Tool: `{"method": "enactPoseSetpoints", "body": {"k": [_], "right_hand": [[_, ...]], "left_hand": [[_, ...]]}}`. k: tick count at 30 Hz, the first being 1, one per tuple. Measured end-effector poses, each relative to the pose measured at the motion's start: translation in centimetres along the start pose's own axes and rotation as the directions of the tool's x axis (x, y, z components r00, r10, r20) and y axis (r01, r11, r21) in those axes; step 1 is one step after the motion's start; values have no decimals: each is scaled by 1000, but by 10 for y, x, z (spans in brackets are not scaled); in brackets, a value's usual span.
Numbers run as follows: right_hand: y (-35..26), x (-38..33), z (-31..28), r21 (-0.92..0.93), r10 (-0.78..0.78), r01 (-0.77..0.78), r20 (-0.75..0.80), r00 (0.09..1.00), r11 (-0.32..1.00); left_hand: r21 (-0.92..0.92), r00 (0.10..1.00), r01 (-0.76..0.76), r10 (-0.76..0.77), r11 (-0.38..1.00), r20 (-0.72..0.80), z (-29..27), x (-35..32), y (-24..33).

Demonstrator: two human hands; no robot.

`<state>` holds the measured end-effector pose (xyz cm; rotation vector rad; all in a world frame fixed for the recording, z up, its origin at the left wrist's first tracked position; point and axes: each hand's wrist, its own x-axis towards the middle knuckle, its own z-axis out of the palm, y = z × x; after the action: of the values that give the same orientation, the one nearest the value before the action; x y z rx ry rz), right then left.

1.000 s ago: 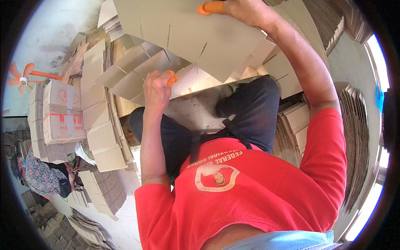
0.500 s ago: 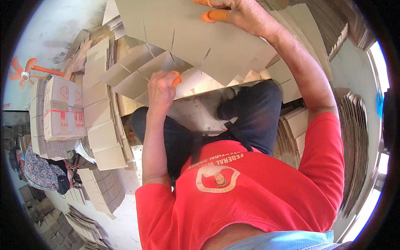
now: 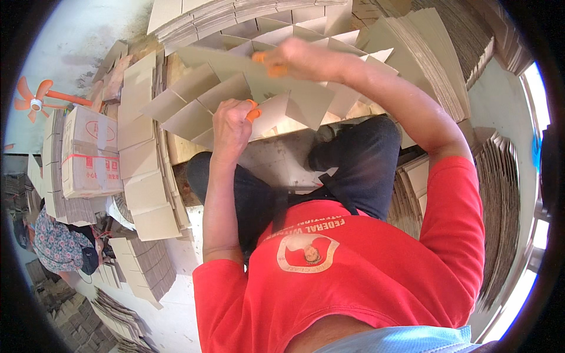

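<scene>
My left hand [image 3: 231, 125] is closed in a pinch at the near edge of the slotted cardboard dividers [image 3: 197, 88], orange covers on its fingertips. My right hand [image 3: 306, 61], smeared by motion and also wearing orange finger covers, grips the upper edge of a grey-brown cardboard sheet [image 3: 309, 105]. That sheet stands tilted across the dividers, and its slots are mostly out of sight among them. Behind my right hand, crossed cardboard strips form a grid of open cells [image 3: 276, 36]. The dividers rest on a wooden board [image 3: 179, 150] in front of my knees.
Flat cardboard stacks lie at the far side [image 3: 194, 23] and right [image 3: 432, 59]. Left of the board stand more slotted sheets [image 3: 141, 147] and a taped carton [image 3: 91, 153]. An orange fan [image 3: 36, 105] is at far left, near a person in a flowered top [image 3: 59, 241].
My right hand has come down, nearer and to the left, lowering the cardboard sheet onto the dividers. The grid and far stack now show behind it. My left hand has barely moved.
</scene>
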<state>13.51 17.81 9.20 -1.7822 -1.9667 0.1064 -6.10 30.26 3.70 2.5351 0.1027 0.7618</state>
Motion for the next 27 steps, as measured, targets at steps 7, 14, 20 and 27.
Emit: {"method": "enactPoseSetpoints", "body": {"k": [7,14,20,27], "right_hand": [[-18,-2,2,-287,190,-107,276,942,952],[18,-143,-34,-395,289,-567,-573,767,723],[25,-288,-68,-444,676,-895,-647,353,42],[54,-341,-76,-502,725,-845,-512,461,183]], "left_hand": [[63,998,13,-17,998,55,-3,-1,1],[125,999,-28,31,992,-29,-12,-2,12],[183,999,-10,16,983,-29,-17,-7,10],[259,1000,3,-8,966,19,-19,-4,16]]}}
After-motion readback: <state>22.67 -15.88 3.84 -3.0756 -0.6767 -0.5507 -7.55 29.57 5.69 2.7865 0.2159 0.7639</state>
